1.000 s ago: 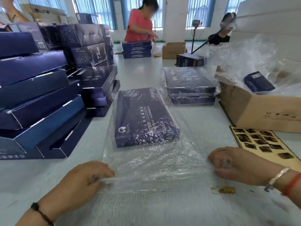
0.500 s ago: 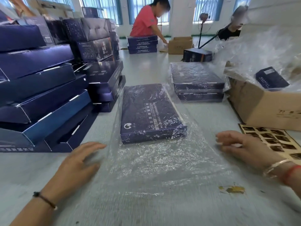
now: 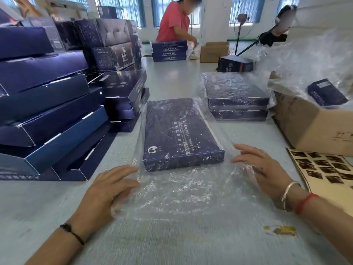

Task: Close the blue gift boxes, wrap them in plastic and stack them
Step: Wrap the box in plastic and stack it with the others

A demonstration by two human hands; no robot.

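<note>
Flat dark-blue cardboard gift box (image 3: 179, 132) lay between left hand (image 3: 108, 190) and right hand (image 3: 267, 169), each grip open, fingers straight on crinkled clear plastic wrap (image 3: 181, 194).

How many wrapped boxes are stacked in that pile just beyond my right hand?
2: the top wrapped box lies on the bottom wrapped box, behind the right hand. No others show there.

Bright, even daylight from the tall blue-curtained windows (image 3: 122, 8) far behind the flat dark-blue gift box (image 3: 181, 134); shadows soft. White glare speckles the crinkled clear plastic film (image 3: 183, 190) in front of that box. Wide-angle bending at the edges, motion blur nearest the camera.
</note>
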